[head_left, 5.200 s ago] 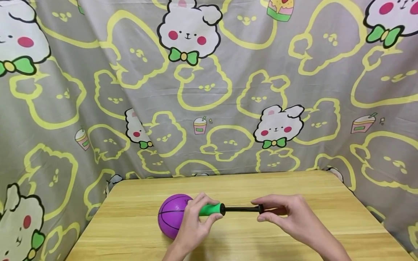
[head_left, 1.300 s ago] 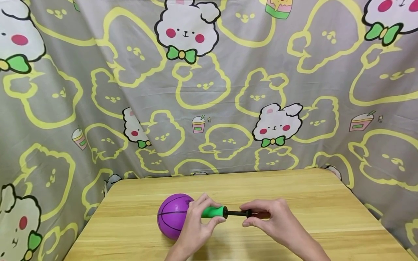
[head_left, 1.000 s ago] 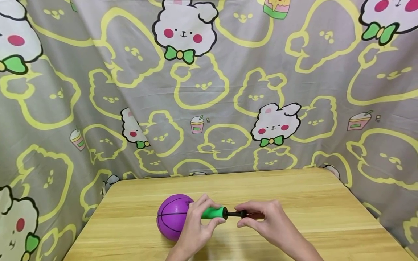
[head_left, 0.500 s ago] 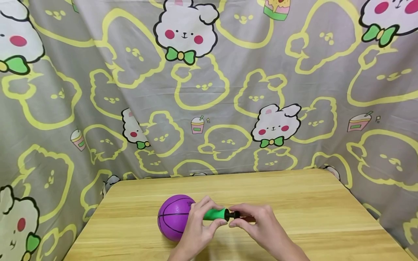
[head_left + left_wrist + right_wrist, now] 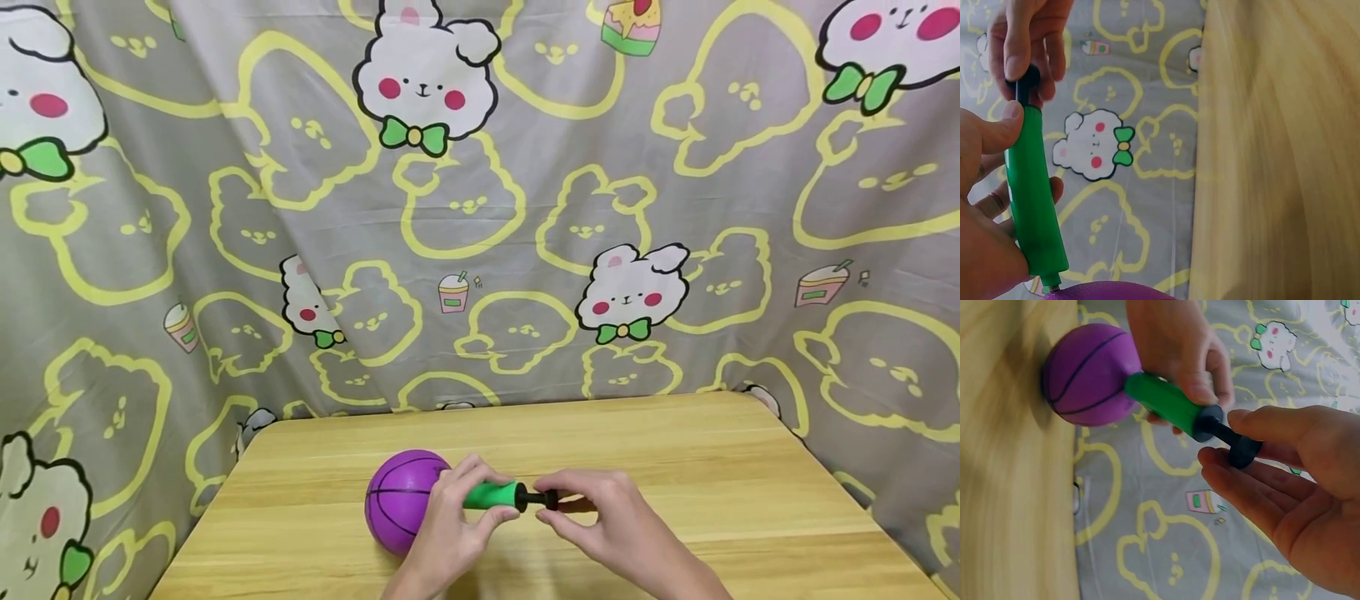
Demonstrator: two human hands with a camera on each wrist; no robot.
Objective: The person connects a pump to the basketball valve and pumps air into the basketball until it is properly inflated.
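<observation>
A purple ball (image 5: pixel 397 504) with black basketball lines sits on the table. My left hand (image 5: pixel 450 525) grips the green barrel of a hand pump (image 5: pixel 491 495), beside the ball's right side. In the left wrist view a thin metal tip at the barrel's (image 5: pixel 1035 200) end meets the ball (image 5: pixel 1110 292). My right hand (image 5: pixel 622 525) pinches the pump's round black handle (image 5: pixel 1244 451), thumb on one side and fingers on the other. A short length of black rod (image 5: pixel 536 498) shows between barrel and handle.
The wood-grain table (image 5: pixel 675 450) has rounded far corners. Behind and along both sides hangs a grey curtain (image 5: pixel 510 208) printed with white rabbits and yellow outlines.
The right hand has pushed the pump handle leftward, from far out to near the barrel, then drawn it back slightly in the last half second. The left hand and ball stay nearly still.
</observation>
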